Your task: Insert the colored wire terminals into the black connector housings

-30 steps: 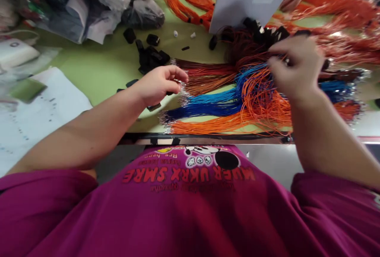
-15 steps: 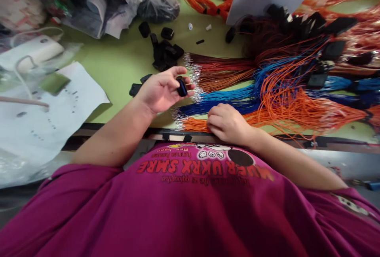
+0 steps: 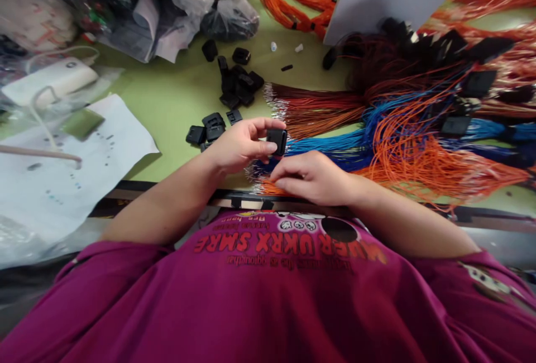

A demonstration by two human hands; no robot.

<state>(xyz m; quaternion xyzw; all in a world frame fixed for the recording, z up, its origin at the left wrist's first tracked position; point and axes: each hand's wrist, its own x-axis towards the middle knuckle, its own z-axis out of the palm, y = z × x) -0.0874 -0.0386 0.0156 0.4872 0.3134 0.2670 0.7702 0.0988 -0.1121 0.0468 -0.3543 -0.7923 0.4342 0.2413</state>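
Note:
My left hand (image 3: 247, 142) holds a small black plastic connector housing (image 3: 277, 141) upright between thumb and fingers, over the terminal ends of the wires. Close by on the right, my right hand (image 3: 314, 177) is closed in a pinch at the tips of the orange wires (image 3: 274, 189); how many wires it grips is hidden. Blue wires (image 3: 330, 137) run just beyond both hands, with brown and red wires (image 3: 322, 100) above them. Their metal-tipped ends point left.
Loose black housings lie in one pile (image 3: 238, 84) and a nearer group (image 3: 213, 127). A white sheet (image 3: 121, 139) and a white power bank (image 3: 50, 81) are at left. A grey panel (image 3: 377, 0) stands at the back, near orange wire bundles (image 3: 288, 3). Plastic bags crowd the back left.
My left hand has moved right, toward my right hand, and turned the connector housing so its flat face shows. My right hand has shifted left, its fingers now extended to the orange wire tips.

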